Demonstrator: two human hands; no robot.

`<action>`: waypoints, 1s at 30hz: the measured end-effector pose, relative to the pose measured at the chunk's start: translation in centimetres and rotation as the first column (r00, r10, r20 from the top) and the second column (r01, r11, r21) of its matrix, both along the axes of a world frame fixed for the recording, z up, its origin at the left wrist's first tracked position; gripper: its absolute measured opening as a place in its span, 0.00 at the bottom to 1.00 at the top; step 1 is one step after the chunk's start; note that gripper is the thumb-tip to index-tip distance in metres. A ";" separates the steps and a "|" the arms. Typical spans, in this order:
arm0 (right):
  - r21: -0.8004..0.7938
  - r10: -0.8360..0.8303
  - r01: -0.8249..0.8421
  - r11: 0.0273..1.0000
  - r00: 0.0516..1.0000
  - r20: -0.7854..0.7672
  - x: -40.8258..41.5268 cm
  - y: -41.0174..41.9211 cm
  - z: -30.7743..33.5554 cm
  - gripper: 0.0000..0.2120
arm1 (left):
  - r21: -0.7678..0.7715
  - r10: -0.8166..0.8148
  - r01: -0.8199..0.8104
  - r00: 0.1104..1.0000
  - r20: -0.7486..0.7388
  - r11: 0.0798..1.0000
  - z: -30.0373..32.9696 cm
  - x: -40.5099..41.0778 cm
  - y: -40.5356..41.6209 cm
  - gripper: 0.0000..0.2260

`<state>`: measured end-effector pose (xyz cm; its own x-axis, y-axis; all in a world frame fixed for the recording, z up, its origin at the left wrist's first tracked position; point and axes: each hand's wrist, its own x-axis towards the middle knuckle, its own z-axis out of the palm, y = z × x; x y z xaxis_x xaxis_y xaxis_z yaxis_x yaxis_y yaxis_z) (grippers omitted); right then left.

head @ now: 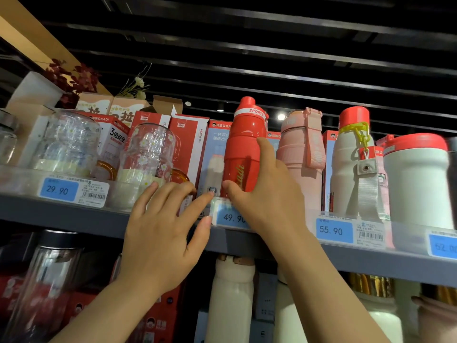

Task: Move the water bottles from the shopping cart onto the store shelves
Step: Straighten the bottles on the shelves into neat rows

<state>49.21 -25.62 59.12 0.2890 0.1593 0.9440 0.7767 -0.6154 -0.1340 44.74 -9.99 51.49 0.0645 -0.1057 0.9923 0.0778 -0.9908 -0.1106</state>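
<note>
**— What are your fingers doing right now?**

— My right hand [267, 191] is wrapped round the red sports bottle [244, 147]: thumb across the front near its base, the other fingers round the far side. My left hand [160, 233] grasps nothing; its fingers [195, 201] are spread and relaxed, their tips near the shelf edge [74, 214] and the 49.90 price tag [231, 216].

**— Where does the bottle sit relative to them?**

— Directly in my right grip, just up and right of my left fingertips. Its long axis is upright, cap on top. Its base seems to be at the upper shelf, behind the tag rail, though my hand hides the very bottom, so I can't tell if it's fully down. The right hand is plainly the nearer one. I'd judge the next move is simply to let go, perhaps after nudging it straight back.

**— And how does it look?**

— Glossy red, stepped body, white band reading SPORTS, gold script low down. It stands between a blue-and-red box [214, 154] on its left and a pink bottle [300, 159] with a strap on its right, close to both, so there's little room to tilt.
</note>
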 end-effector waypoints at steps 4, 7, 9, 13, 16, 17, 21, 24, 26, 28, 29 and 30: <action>0.192 -0.204 0.158 0.969 0.945 0.254 0.1 -3.8 -0.8 0.31 | -0.002 -0.002 0.002 1.000 0.024 1.000 0.0 0.2 -0.1 0.20; 0.187 -0.320 0.307 0.933 0.947 0.042 1.2 -5.4 0.2 0.35 | -0.003 0.004 -0.004 1.000 0.024 1.000 0.0 0.3 -0.1 0.20; 0.120 -0.348 0.352 0.928 0.936 -0.049 1.6 -5.1 0.6 0.39 | 0.003 0.004 -0.004 0.999 0.032 1.000 0.0 0.3 0.0 0.21; 0.114 -0.332 0.340 0.933 0.939 -0.089 2.0 -4.6 1.4 0.42 | 0.007 -0.004 0.003 0.999 0.036 1.000 0.0 0.2 0.0 0.21; 0.125 -0.311 0.331 0.935 0.937 -0.157 2.6 -4.8 1.7 0.45 | 0.019 -0.001 0.000 0.999 0.042 1.000 0.0 0.3 0.0 0.21; 0.117 -0.310 0.329 0.937 0.938 -0.156 2.7 -4.8 1.7 0.45 | 0.021 -0.001 0.000 0.999 0.049 1.000 0.0 0.3 0.0 0.21; 0.090 -0.295 0.311 0.946 0.943 -0.151 2.7 -5.2 2.2 0.46 | 0.031 -0.007 0.005 0.998 0.060 0.999 0.0 0.3 0.1 0.21; 0.087 -0.244 0.256 0.963 0.961 -0.134 2.8 -5.9 2.4 0.46 | 0.028 -0.011 0.009 0.998 0.061 1.000 0.0 0.3 0.0 0.21; 0.074 -0.185 0.196 0.978 0.974 -0.130 3.0 -6.4 2.5 0.47 | 0.024 -0.009 0.007 0.998 0.057 1.000 0.0 0.3 0.1 0.21; 0.051 -0.106 0.114 0.992 0.983 -0.151 3.1 -7.2 2.6 0.46 | 0.021 -0.007 0.006 0.999 0.049 1.000 0.0 0.3 0.0 0.21; 0.047 -0.064 0.072 0.996 0.985 -0.159 3.2 -7.5 2.7 0.45 | 0.021 -0.008 0.007 0.999 0.047 1.000 0.0 0.3 0.0 0.21; 0.049 -0.028 0.037 0.998 0.986 -0.164 3.3 -7.8 2.7 0.45 | 0.021 -0.009 0.008 0.999 0.046 1.000 0.0 0.3 0.0 0.21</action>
